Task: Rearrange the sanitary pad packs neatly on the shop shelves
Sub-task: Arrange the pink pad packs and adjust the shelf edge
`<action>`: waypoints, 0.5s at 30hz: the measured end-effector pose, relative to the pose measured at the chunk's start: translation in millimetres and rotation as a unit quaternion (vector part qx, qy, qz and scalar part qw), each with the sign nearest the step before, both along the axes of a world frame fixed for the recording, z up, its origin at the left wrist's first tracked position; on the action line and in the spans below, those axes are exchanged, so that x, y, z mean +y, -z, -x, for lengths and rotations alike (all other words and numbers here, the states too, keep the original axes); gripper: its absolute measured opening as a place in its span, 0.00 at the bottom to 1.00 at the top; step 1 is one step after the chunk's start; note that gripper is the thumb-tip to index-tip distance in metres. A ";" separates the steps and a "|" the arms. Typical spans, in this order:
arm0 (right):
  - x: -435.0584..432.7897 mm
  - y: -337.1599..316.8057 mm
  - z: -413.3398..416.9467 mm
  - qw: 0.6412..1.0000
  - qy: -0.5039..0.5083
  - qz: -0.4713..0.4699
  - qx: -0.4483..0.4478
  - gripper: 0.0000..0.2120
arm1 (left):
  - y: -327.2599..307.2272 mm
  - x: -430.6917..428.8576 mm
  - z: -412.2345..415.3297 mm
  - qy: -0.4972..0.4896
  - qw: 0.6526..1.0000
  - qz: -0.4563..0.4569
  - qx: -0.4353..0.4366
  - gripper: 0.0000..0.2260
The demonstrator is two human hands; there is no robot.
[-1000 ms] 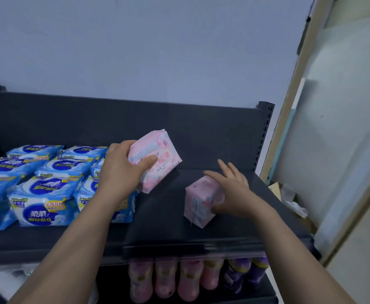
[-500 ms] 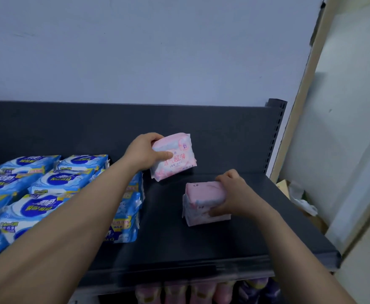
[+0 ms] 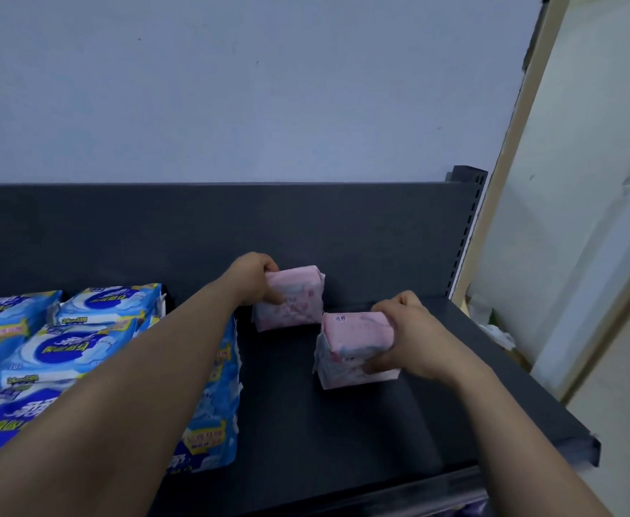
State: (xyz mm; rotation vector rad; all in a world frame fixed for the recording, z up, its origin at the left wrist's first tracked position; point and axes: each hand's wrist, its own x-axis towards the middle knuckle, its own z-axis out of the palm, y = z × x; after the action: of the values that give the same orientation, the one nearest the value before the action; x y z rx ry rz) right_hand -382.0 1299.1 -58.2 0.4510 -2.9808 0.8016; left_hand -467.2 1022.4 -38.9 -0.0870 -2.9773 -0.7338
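Note:
Two pink sanitary pad packs stand on the dark shelf [image 3: 343,434]. My left hand [image 3: 255,278] grips the far pink pack [image 3: 295,304] by its left end, close to the shelf's back panel. My right hand [image 3: 410,337] grips the near pink pack [image 3: 351,348] from its right side, fingers over the top and thumb at the front. The near pack stands on its edge a little in front and to the right of the far one. Several blue pad packs [image 3: 71,348] fill the shelf's left part, partly hidden by my left forearm.
The shelf's back panel [image 3: 380,233] rises behind the packs, with a perforated upright post [image 3: 468,225] at the right end. A pale wall stands above. Right of the shelf are a wooden frame [image 3: 522,151] and some white crumpled material [image 3: 492,326] on the floor.
My left hand has carried the pink pack down and back until it stands on the shelf near the back panel. My right hand has closed round the near pack, which stays about where it stood.

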 end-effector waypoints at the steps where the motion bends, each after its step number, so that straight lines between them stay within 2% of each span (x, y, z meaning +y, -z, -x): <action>1: -0.9 0.7 1.2 1.000 0.002 -0.001 0.000 0.28 | 3.0 -0.7 2.4 0.003 1.000 0.007 -0.002 0.22; 4: -4.8 2.8 3.9 1.000 0.007 -0.001 -0.001 0.28 | 7.7 -1.8 3.8 0.017 0.999 0.044 0.011 0.24; 7: -11.3 4.1 5.2 1.000 0.009 -0.003 -0.008 0.27 | 3.9 -1.1 -2.2 0.009 0.987 0.153 0.041 0.25; 9: -17.2 3.6 6.0 1.000 0.009 -0.007 -0.010 0.27 | 2.1 -0.3 -4.4 0.003 0.980 0.192 0.048 0.26; 12: -27.5 1.2 7.4 1.000 0.008 -0.010 -0.013 0.27 | 1.6 -2.4 -6.5 0.021 0.988 0.147 0.036 0.31; 15: -40.9 -2.6 10.6 1.000 0.004 -0.017 -0.012 0.27 | -8.4 -10.4 -16.4 0.015 0.994 0.099 0.036 0.27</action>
State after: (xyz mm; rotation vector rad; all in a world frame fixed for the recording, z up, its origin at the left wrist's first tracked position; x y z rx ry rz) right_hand -392.6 1258.2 -55.6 0.4331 -3.0205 0.7623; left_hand -450.8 1012.0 -30.6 -0.1676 -2.9752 -0.4275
